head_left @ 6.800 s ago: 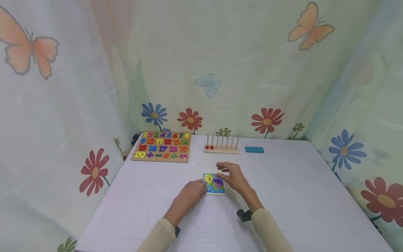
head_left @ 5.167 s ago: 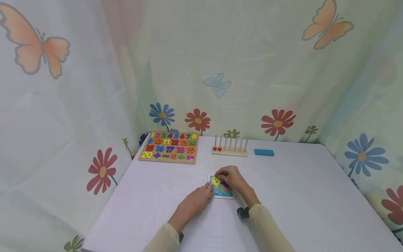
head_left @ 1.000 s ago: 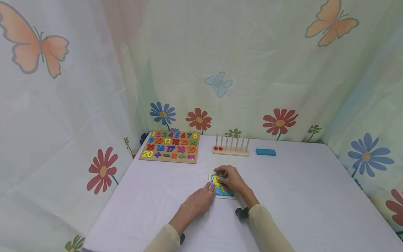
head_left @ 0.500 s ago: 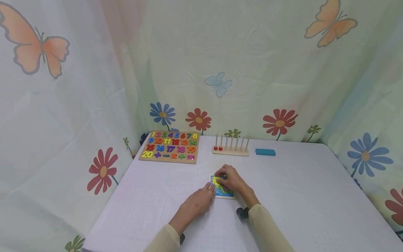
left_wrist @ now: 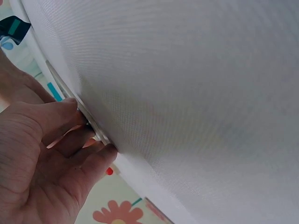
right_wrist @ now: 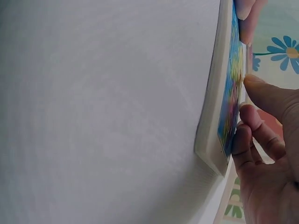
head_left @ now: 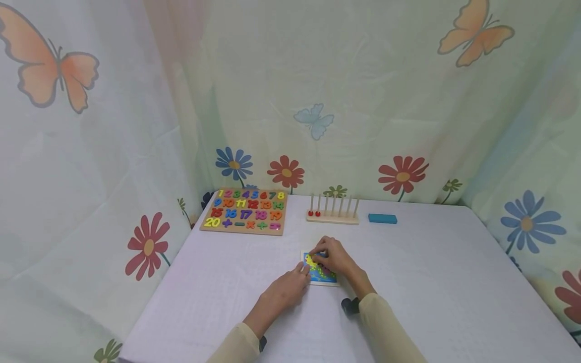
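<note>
A small square wooden turtle puzzle [head_left: 325, 279] with a blue background lies flat on the white-covered table. My left hand [head_left: 284, 291] holds its left side; in the left wrist view the thumb [left_wrist: 65, 106] and fingers meet the board's edge. My right hand [head_left: 337, 257] is over the upper right part, thumb and bent fingers pinching at a piece beside the turtle's yellow head [head_left: 309, 258]. In the right wrist view the thumb [right_wrist: 261, 88] and fingertips touch the picture face. That piece is mostly hidden under the hand, and no lifted piece shows.
Behind to the left lies a number board [head_left: 245, 212] with colourful numerals and signs. A wooden peg counter [head_left: 333, 219] with two red beads stands at the back, a teal block [head_left: 383, 218] to its right. Flower-printed curtains [head_left: 363, 101] enclose the table's back and sides.
Several seconds ago my right hand was spread above the puzzle; it then came down onto the face. Over the last second its fingers shift only slightly, while the left hand stays in place.
</note>
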{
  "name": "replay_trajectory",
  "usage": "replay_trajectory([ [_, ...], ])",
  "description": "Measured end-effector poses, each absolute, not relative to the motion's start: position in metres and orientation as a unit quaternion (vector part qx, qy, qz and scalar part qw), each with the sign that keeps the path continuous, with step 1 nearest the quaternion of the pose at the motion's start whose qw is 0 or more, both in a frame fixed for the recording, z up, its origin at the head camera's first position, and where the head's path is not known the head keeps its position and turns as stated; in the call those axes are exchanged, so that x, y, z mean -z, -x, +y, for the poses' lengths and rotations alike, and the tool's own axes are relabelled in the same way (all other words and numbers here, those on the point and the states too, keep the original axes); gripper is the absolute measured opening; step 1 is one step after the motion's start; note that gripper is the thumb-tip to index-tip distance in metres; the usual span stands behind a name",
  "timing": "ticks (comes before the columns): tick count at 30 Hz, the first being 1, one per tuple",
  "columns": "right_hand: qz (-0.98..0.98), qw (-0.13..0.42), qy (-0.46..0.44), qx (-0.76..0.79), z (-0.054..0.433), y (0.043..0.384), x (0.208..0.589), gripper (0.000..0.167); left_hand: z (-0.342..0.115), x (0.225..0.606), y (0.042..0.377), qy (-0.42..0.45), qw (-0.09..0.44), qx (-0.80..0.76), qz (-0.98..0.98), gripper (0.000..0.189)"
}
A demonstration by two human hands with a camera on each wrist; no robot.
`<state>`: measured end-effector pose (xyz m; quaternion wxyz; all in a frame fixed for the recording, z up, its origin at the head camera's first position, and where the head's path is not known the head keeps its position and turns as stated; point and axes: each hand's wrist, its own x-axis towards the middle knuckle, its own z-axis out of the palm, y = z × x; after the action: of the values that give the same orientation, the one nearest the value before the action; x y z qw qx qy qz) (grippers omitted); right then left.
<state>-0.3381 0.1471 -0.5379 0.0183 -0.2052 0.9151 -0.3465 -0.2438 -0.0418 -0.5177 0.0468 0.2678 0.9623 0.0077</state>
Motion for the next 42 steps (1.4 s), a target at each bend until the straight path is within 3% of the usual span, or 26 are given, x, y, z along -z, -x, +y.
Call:
replay_trajectory([
  [13, 0.914, -0.013, 0.239, 0.329, 0.1436, 0.3386, 0.5339, 0.015, -0.0400, 0.5190, 0.2435, -0.264, 0.046, 0.003, 0.963, 0.042],
  [25, 0.916, -0.040, 0.209, 0.339, 0.1428, 0.3340, 0.5348, 0.016, -0.0413, 0.5204, 0.2433, -0.265, 0.043, -0.003, 0.963, 0.041],
  [42, 0.891, -0.028, 0.189, 0.411, 0.1418, 0.3375, 0.5402, 0.020, -0.0416, 0.5192, 0.2454, -0.265, 0.060, -0.006, 0.962, 0.043],
])
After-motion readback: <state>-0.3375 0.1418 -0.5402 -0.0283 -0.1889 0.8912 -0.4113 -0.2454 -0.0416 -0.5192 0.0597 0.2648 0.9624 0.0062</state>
